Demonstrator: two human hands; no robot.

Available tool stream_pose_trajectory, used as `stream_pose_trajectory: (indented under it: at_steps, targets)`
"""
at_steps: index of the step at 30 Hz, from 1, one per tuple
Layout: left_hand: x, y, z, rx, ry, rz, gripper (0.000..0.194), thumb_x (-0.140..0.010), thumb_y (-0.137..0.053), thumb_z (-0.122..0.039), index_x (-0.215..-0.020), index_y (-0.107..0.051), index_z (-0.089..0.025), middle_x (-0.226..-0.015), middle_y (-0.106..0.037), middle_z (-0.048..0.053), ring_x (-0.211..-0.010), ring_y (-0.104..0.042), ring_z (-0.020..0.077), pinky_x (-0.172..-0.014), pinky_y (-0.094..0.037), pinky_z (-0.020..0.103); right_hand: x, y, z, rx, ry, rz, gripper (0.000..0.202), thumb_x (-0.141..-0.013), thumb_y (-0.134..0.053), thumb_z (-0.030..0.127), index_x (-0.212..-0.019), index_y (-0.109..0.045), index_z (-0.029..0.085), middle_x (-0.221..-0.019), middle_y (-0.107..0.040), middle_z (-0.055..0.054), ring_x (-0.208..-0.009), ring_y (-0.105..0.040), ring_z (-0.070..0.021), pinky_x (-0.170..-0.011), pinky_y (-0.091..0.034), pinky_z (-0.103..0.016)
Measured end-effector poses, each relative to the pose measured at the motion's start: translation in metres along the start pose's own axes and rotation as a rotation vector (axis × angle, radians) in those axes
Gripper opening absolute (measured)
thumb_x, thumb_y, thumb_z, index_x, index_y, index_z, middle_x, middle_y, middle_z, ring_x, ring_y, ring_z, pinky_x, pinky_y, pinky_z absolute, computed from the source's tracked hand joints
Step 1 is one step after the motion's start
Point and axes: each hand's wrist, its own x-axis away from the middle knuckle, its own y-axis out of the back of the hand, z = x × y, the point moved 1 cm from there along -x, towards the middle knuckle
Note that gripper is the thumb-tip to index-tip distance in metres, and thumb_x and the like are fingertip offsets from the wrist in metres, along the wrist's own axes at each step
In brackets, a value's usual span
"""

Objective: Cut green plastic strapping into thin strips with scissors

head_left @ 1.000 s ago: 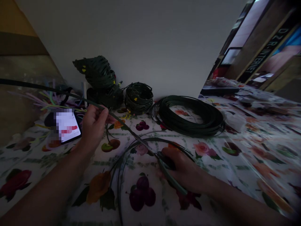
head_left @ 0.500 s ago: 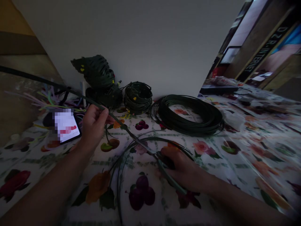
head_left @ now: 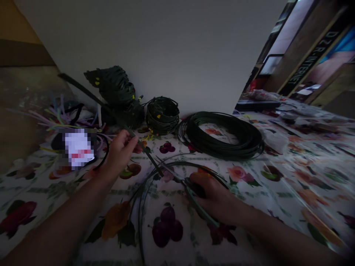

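Observation:
My left hand (head_left: 122, 149) pinches a flat dark green strip (head_left: 151, 159) between thumb and fingers. The strip slants from the upper left down to the scissor blades. My right hand (head_left: 212, 194) is closed on a pair of scissors (head_left: 172, 172), their blades parted and pointing up and left. The strip's lower end lies close to the blades; whether it touches them I cannot tell. A green strip piece (head_left: 206, 214) passes beneath my right hand; whether the hand grips it is hidden. Loose thin strips (head_left: 141, 207) curve over the tablecloth between my forearms.
Behind my hands lies a large coil of dark green strip (head_left: 222, 147). Left of it stand a small woven ring (head_left: 163, 114) and a taller woven piece (head_left: 115, 85) against a pale panel (head_left: 166, 48). A lit phone (head_left: 80, 147) and pastel stems (head_left: 52, 118) lie at left.
My left hand has moved slightly right and down. The strip's far end has come into view at upper left. Its near end now stops at the blades, which have parted wider.

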Motion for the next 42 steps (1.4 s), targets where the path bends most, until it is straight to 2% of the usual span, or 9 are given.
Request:
stream_pose_trajectory:
  at_steps: [6,10,19,42]
  targets:
    - [0.015,-0.016,0.0,0.019,0.172,0.129,0.023,-0.08,-0.068,-0.035,-0.076,-0.052,-0.02,-0.06,-0.062,-0.004,-0.054,-0.064,0.0127,-0.054,-0.054,0.024,-0.003,0.0,-0.005,-0.06,-0.017,-0.063,0.031,-0.086,-0.064,0.045,-0.077,-0.048,0.02,-0.073,-0.052,0.002,-0.067,-0.049,-0.0152,-0.057,-0.033,-0.027]
    - [0.02,-0.02,-0.002,0.047,0.244,0.177,0.026,-0.079,-0.069,-0.038,-0.077,-0.051,-0.02,-0.059,-0.064,-0.003,-0.051,-0.065,0.0133,-0.051,-0.052,0.023,-0.004,0.0,-0.008,-0.147,-0.026,-0.086,0.03,-0.086,-0.065,0.044,-0.078,-0.048,0.02,-0.073,-0.05,0.003,-0.066,-0.048,-0.0137,-0.057,-0.034,-0.026]
    - [0.017,-0.017,0.007,0.015,0.247,0.229,0.027,-0.081,-0.067,-0.041,-0.079,-0.049,-0.02,-0.061,-0.064,-0.004,-0.052,-0.065,0.0131,-0.051,-0.05,0.023,-0.004,0.0,-0.008,-0.187,-0.024,-0.05,0.026,-0.084,-0.067,0.04,-0.08,-0.052,0.02,-0.074,-0.053,0.003,-0.068,-0.05,-0.0148,-0.057,-0.035,-0.026]
    - [0.017,-0.018,0.003,-0.012,0.237,0.217,0.025,-0.08,-0.068,-0.039,-0.08,-0.053,-0.02,-0.061,-0.063,-0.004,-0.051,-0.064,0.012,-0.051,-0.049,0.022,-0.004,-0.003,-0.011,-0.212,-0.007,-0.015,0.026,-0.084,-0.067,0.038,-0.079,-0.048,0.021,-0.073,-0.048,0.004,-0.067,-0.048,-0.0136,-0.057,-0.034,-0.025]
